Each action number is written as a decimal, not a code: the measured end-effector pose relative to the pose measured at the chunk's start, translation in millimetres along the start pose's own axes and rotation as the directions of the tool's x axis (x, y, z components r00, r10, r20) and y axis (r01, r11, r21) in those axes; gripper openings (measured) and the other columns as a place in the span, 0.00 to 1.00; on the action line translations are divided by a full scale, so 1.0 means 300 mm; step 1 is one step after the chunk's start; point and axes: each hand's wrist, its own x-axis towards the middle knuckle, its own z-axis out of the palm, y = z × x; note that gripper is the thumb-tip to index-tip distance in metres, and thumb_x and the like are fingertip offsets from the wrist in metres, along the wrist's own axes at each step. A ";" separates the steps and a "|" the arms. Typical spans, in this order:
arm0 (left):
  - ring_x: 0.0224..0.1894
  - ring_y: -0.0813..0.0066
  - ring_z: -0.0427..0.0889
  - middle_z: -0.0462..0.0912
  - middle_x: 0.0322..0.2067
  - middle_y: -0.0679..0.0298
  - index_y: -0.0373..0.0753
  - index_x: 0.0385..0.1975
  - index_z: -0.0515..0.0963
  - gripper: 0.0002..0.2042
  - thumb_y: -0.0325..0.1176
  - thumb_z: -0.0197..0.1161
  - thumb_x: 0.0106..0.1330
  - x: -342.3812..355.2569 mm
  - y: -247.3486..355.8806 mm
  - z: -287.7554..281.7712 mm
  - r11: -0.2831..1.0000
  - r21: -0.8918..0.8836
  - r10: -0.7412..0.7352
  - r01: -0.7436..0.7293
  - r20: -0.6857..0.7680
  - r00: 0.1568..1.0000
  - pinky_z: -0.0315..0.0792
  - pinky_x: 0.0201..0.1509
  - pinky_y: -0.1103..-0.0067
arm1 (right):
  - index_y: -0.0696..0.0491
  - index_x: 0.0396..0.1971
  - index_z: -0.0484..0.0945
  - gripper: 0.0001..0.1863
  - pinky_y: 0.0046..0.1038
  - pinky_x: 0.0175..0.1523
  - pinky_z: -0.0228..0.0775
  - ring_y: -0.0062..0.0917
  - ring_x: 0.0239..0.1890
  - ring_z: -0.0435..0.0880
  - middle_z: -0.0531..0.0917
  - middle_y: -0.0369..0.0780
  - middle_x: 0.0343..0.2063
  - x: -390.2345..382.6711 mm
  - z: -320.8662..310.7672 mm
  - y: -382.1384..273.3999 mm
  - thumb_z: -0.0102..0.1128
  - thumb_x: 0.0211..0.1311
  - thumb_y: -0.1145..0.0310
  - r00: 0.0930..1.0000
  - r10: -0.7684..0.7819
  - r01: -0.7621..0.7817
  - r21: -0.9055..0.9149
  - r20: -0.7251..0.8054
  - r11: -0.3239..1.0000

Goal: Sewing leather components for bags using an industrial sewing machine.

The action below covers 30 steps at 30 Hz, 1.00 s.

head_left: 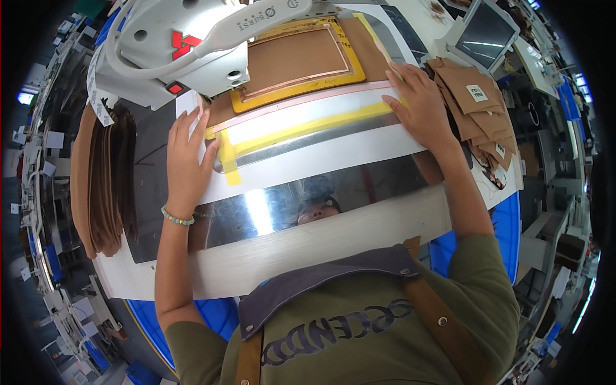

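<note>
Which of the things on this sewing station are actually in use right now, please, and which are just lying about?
In use:
- left hand, flat on the shiny metal clamp plate
- right hand, flat on the same plate
- yellow rectangular frame holding a brown leather panel
- white sewing machine head

Lying about:
- stack of brown leather pieces at left
- brown tagged pieces at right
- grey screen

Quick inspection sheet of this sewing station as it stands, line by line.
Surface: shiny metal plate on a white machine bed.
Job's things: yellow-framed template holding brown material, under the white sewing machine head.
Clutter: brown cut pieces stacked left and labelled ones right.
Hands: left hand and right hand lie flat, fingers spread, on the template's near edge.
Cables: nothing seen.
Surroundings: tilted screen; blue table rim.
</note>
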 end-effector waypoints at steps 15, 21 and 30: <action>0.83 0.42 0.54 0.67 0.78 0.54 0.43 0.71 0.78 0.24 0.39 0.63 0.77 -0.014 -0.006 0.048 0.998 0.018 -0.055 0.053 0.148 0.987 0.53 0.84 0.53 | 0.54 0.65 0.82 0.27 0.53 0.80 0.52 0.42 0.79 0.62 0.72 0.44 0.74 -0.058 0.060 0.071 0.54 0.82 0.48 0.998 -0.013 0.009 0.078 0.058 0.997; 0.82 0.42 0.56 0.67 0.78 0.53 0.41 0.70 0.79 0.23 0.38 0.64 0.76 -0.023 -0.014 0.044 0.997 0.026 -0.071 0.067 0.156 0.985 0.54 0.83 0.53 | 0.53 0.67 0.81 0.27 0.49 0.80 0.53 0.42 0.80 0.62 0.71 0.43 0.75 -0.051 0.051 0.069 0.55 0.82 0.50 0.996 -0.005 -0.004 0.100 0.088 0.995; 0.77 0.45 0.67 0.74 0.74 0.53 0.37 0.65 0.82 0.23 0.36 0.69 0.72 -0.010 0.004 0.029 0.997 0.065 -0.048 0.042 0.100 0.994 0.64 0.78 0.59 | 0.55 0.68 0.79 0.26 0.44 0.81 0.54 0.41 0.79 0.64 0.75 0.41 0.74 -0.036 0.038 0.056 0.57 0.80 0.55 0.989 0.016 -0.032 0.104 0.147 0.994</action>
